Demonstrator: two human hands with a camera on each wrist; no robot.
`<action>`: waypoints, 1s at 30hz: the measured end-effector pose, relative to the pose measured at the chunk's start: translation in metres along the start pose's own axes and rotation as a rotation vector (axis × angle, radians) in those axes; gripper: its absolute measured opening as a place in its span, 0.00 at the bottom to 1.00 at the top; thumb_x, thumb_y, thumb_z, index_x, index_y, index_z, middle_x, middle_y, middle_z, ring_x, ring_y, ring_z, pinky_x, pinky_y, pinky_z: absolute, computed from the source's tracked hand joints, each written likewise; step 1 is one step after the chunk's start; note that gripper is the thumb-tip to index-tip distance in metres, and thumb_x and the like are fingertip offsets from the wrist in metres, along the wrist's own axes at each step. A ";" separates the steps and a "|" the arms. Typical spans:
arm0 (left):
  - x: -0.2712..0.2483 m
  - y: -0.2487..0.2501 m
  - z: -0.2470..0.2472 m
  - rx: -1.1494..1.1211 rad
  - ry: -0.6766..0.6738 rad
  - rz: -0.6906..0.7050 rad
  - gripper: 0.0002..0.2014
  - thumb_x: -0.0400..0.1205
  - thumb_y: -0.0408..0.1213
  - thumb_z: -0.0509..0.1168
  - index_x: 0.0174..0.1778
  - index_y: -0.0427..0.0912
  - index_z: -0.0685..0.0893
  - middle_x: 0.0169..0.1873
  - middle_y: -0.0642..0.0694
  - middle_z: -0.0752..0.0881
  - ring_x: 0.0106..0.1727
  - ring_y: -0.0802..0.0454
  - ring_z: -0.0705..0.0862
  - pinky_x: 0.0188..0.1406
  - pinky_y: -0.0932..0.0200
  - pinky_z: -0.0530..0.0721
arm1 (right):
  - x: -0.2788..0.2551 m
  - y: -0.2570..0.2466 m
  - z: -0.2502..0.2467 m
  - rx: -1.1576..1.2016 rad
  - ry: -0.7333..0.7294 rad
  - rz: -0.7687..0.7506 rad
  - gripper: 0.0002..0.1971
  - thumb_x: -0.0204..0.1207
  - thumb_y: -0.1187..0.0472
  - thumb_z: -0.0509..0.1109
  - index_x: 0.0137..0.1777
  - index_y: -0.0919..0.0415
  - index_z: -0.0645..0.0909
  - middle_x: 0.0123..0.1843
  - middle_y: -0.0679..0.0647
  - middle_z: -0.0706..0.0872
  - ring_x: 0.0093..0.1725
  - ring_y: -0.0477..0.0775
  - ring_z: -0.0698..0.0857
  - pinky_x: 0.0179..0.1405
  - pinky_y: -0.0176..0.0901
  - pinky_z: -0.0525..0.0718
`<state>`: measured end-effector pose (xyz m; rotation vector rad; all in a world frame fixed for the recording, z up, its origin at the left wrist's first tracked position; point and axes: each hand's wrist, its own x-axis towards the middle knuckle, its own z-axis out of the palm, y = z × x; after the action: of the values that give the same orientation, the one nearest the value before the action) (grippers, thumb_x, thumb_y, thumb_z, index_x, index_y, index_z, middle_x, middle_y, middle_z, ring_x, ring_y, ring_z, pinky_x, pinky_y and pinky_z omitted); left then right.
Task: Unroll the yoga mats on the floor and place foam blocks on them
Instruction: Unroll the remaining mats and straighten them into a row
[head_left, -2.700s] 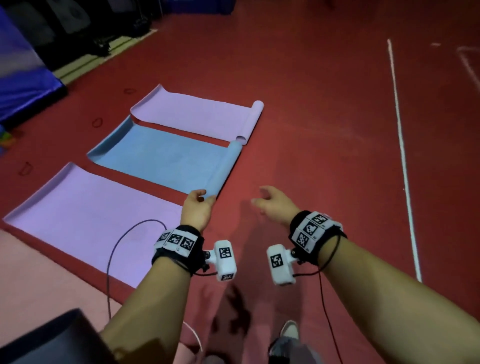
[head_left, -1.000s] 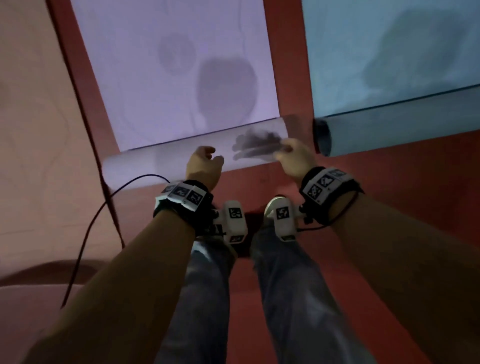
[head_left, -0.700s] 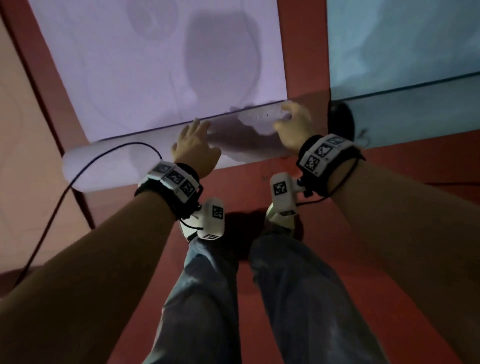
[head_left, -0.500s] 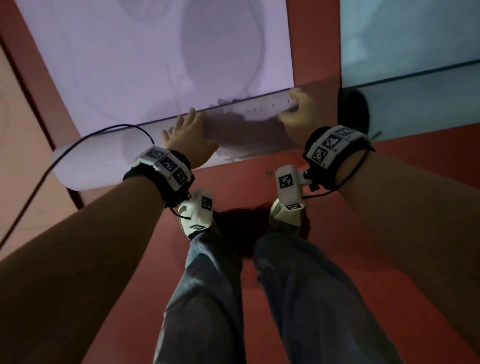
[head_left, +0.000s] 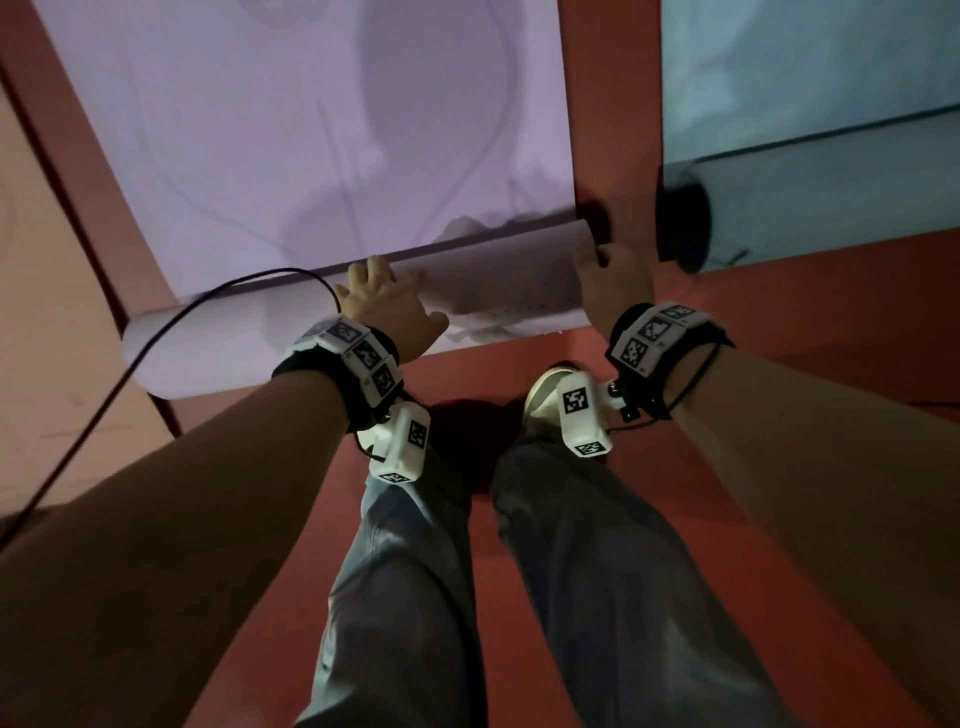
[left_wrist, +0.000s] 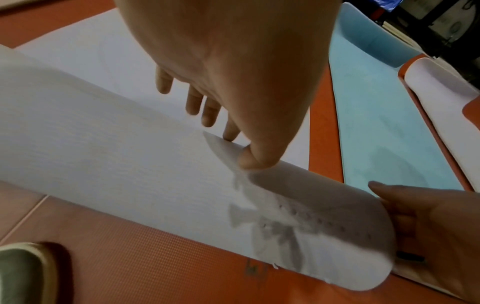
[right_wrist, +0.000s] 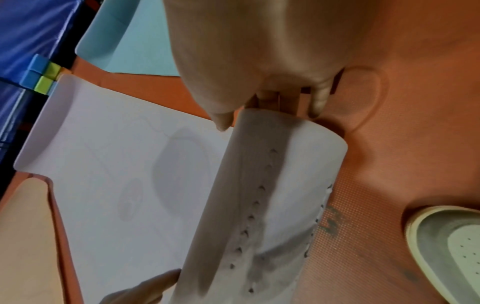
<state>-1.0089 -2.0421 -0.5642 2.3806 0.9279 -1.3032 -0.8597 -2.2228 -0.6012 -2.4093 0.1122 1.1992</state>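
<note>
My left hand (head_left: 385, 306) lies flat on the purple mat's roll (head_left: 498, 291); my right hand (head_left: 615, 283) grips its end to pull it open.

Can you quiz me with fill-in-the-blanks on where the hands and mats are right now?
1. Both hands rest on the rolled end of the ____ mat.
2. The right hand is at the roll's ____ end.
3. The left hand lies with fingers ____ over the roll.
4. The mat beside it is ____ in colour.

Missing words: purple; right; spread; blue
</note>
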 end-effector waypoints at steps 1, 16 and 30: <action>-0.001 0.000 0.003 -0.013 0.016 0.001 0.31 0.78 0.56 0.63 0.77 0.54 0.71 0.73 0.41 0.67 0.75 0.38 0.64 0.71 0.40 0.67 | -0.001 0.001 0.000 -0.004 -0.010 0.005 0.17 0.84 0.48 0.63 0.52 0.63 0.82 0.46 0.57 0.82 0.48 0.58 0.81 0.44 0.43 0.70; -0.077 -0.005 0.040 -0.131 -0.072 0.021 0.40 0.80 0.49 0.66 0.85 0.55 0.53 0.76 0.42 0.66 0.75 0.38 0.68 0.71 0.34 0.72 | -0.051 0.028 -0.013 0.029 0.014 0.045 0.23 0.83 0.47 0.64 0.69 0.64 0.81 0.62 0.58 0.85 0.62 0.59 0.83 0.51 0.40 0.71; -0.173 -0.022 0.113 -0.259 0.145 0.105 0.33 0.79 0.46 0.67 0.81 0.53 0.66 0.85 0.46 0.54 0.84 0.42 0.55 0.79 0.36 0.64 | -0.147 0.107 0.004 0.086 0.041 -0.111 0.08 0.75 0.67 0.73 0.53 0.66 0.85 0.46 0.56 0.83 0.46 0.53 0.81 0.24 0.28 0.74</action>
<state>-1.1640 -2.1531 -0.4825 2.3082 0.9342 -0.9217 -0.9820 -2.3350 -0.5265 -2.3332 0.0413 1.0745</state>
